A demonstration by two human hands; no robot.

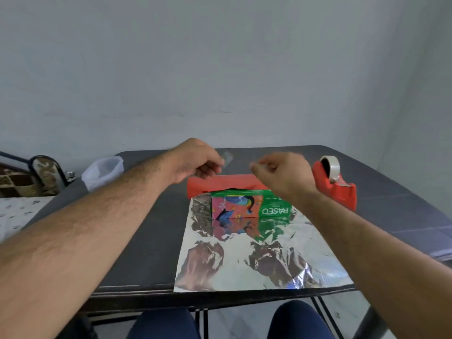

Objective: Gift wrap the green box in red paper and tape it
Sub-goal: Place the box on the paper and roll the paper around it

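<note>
Looks like someone's home, probably a bedroom: plain painted wall (220, 57), dark table (146, 241) pushed against it, a patterned bedsheet (17, 211) and upholstered chair (45, 172) over on the left.

I see soft, even daylight, bright glare on the silver wrapping sheet (256, 255), motion-blurred fingertips, and wide-angle bending at the edges.

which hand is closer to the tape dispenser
Right. The right hand hovers just left of the red tape dispenser, pinching one end of a clear tape strip. The left hand pinches the other end, farther left.
</note>
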